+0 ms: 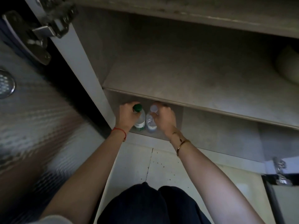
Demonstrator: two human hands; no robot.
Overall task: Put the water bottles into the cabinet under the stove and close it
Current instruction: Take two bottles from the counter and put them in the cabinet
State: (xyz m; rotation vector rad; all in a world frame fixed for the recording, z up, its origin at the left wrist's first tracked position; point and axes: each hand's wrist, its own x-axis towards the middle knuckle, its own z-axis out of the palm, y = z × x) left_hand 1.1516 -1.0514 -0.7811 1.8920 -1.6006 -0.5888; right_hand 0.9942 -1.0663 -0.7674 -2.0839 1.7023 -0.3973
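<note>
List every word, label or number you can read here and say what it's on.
None can be read.
Green-capped bottle: green label band, print too blurred.
White-capped bottle: bluish label, print too blurred.
Cabinet, hinges and bracelets: no text visible.

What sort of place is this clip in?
Probably a home kitchen, at an open low cabinet: a shelf inside, a door hinge, tiled floor, and two water bottles set on its bottom.
</note>
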